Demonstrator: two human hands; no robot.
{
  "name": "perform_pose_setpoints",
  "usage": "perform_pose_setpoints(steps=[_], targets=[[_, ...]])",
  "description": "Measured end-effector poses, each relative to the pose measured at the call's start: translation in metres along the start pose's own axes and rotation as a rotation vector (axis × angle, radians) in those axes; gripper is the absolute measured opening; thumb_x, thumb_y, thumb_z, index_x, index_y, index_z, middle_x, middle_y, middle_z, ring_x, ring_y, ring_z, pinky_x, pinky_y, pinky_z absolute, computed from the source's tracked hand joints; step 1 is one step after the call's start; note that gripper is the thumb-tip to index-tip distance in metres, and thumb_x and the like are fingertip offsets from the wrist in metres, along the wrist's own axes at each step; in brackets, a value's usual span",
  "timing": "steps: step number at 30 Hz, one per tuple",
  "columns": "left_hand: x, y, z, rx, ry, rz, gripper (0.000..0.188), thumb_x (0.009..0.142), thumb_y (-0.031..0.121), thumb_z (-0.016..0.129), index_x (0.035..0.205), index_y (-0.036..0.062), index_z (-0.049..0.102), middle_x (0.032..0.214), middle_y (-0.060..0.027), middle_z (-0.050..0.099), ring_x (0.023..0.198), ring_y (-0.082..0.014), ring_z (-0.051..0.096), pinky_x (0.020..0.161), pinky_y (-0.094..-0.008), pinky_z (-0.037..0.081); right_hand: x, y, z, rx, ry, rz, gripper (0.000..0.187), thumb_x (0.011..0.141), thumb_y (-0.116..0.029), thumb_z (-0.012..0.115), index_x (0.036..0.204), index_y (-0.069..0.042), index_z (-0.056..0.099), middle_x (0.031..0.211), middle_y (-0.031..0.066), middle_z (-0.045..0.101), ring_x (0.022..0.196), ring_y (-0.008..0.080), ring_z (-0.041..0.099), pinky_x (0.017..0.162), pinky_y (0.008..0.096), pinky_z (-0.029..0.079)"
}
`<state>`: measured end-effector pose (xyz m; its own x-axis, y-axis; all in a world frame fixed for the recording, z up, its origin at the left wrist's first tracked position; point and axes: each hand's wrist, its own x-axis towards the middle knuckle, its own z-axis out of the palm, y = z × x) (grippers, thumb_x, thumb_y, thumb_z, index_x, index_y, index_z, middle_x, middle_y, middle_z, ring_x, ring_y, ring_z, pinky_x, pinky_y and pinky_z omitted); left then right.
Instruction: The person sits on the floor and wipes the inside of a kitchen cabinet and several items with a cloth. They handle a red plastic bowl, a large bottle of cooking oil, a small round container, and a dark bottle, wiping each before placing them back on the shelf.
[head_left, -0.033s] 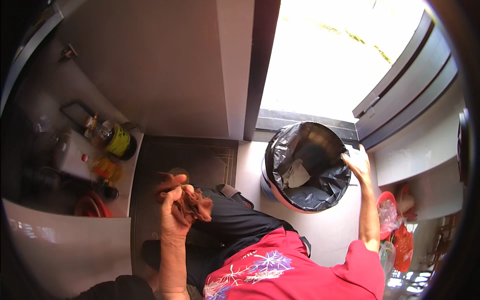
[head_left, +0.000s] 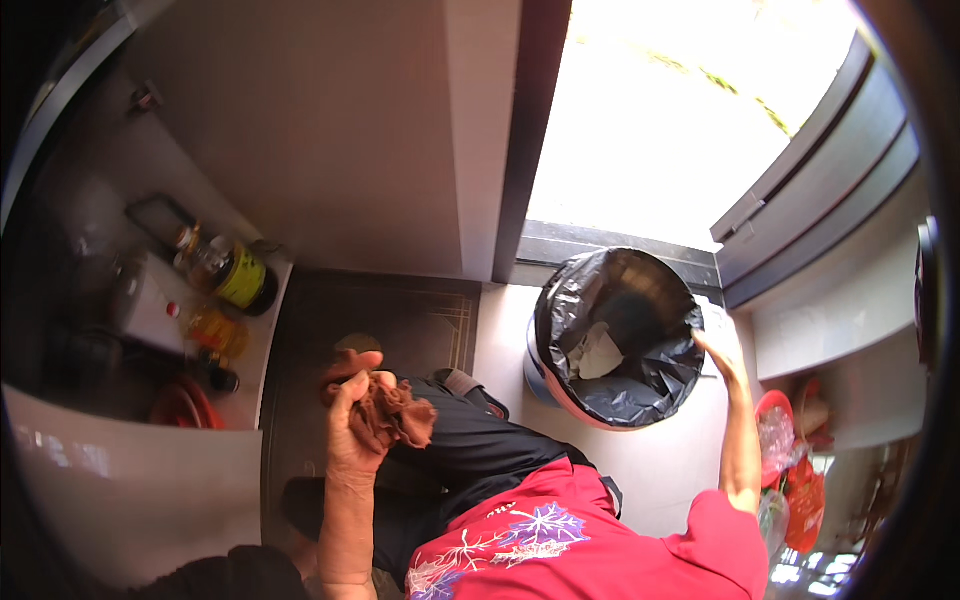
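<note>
A crumpled brown cloth [head_left: 402, 418] is bunched in my left hand [head_left: 352, 425], whose fingers are closed round it above my dark-trousered leg. On the right, my right hand [head_left: 722, 345] grips the rim of a round trash bin [head_left: 543, 366]. A black plastic liner [head_left: 655, 388] covers the bin's inside and folds over its edge. Inside lies a crumpled pale piece [head_left: 597, 352], perhaps paper. The bin stands tilted, its mouth facing up toward me.
An open cabinet at left holds a large yellow-labelled bottle [head_left: 240, 278], a smaller oil bottle [head_left: 215, 330] and red dishes [head_left: 187, 402]. A dark mat [head_left: 420, 310] covers the floor. Beyond the bin is a bright doorway [head_left: 640, 150]. Red bags [head_left: 804, 500] are at right.
The view has shifted slightly. My left hand and the cloth sit a little farther right and lower. My right hand stays at the bin's rim.
</note>
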<state>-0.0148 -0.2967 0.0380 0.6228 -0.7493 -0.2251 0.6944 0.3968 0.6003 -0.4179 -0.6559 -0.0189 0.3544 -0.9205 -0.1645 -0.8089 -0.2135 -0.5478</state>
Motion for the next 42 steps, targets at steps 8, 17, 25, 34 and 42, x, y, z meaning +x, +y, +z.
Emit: perform_pose_setpoints(steps=[8, 17, 25, 34, 42], targets=[[-0.044, 0.006, -0.033, -0.029, 0.219, 0.112, 0.012, 0.085, 0.010, 0.058, 0.096, 0.0082, 0.064, 0.092, -0.0079, 0.065, 0.073, -0.0203, 0.062, 0.063, -0.0346, 0.053, -0.030, 0.069, 0.059, 1.009, -0.338, 0.621, 0.039, 0.073, -0.017, 0.058, 0.104, 0.004, 0.050, 0.085, 0.0147, 0.062, 0.069, 0.0294, 0.064, 0.063, 0.0505, 0.055], [-0.130, -0.010, -0.018, 0.132, 0.566, 0.477, 0.013, 0.084, 0.007, 0.060, 0.097, 0.0082, 0.058, 0.093, -0.0048, 0.062, 0.076, -0.0161, 0.061, 0.065, -0.0328, 0.053, -0.002, -0.020, -0.004, 0.400, -0.242, -0.627, 0.030, 0.065, -0.015, 0.069, 0.086, -0.004, 0.050, 0.065, 0.0071, 0.044, 0.057, 0.0241, 0.046, 0.052, 0.0337, 0.038], [-0.189, -0.024, -0.033, 0.577, 0.786, 0.746, 0.024, 0.087, 0.013, 0.057, 0.108, 0.0011, 0.055, 0.090, -0.0040, 0.056, 0.084, -0.0103, 0.053, 0.077, -0.0255, 0.043, -0.022, -0.194, 0.067, 0.925, -0.544, 0.054, 0.012, 0.070, -0.005, 0.049, 0.082, -0.001, 0.049, 0.065, 0.0069, 0.049, 0.039, 0.0153, 0.048, 0.032, 0.0261, 0.038], [-0.221, -0.019, -0.032, 1.091, 1.061, 0.840, 0.019, 0.085, 0.012, 0.059, 0.099, -0.0010, 0.056, 0.091, -0.0050, 0.054, 0.083, -0.0129, 0.051, 0.077, -0.0286, 0.042, 0.008, -0.325, 0.218, 0.969, -0.797, 0.116, 0.034, 0.070, -0.008, 0.056, 0.099, 0.006, 0.046, 0.080, 0.0143, 0.051, 0.062, 0.0265, 0.057, 0.048, 0.0442, 0.052], [-0.186, 0.021, -0.005, 0.963, 0.880, 0.755, 0.014, 0.088, 0.004, 0.053, 0.101, -0.0002, 0.050, 0.082, -0.0088, 0.056, 0.064, -0.0182, 0.059, 0.057, -0.0303, 0.051, 0.042, -0.360, 0.311, 0.892, -0.707, 0.220, 0.048, 0.068, -0.012, 0.065, 0.109, 0.004, 0.045, 0.113, 0.0222, 0.050, 0.108, 0.0403, 0.052, 0.073, 0.0592, 0.051]])
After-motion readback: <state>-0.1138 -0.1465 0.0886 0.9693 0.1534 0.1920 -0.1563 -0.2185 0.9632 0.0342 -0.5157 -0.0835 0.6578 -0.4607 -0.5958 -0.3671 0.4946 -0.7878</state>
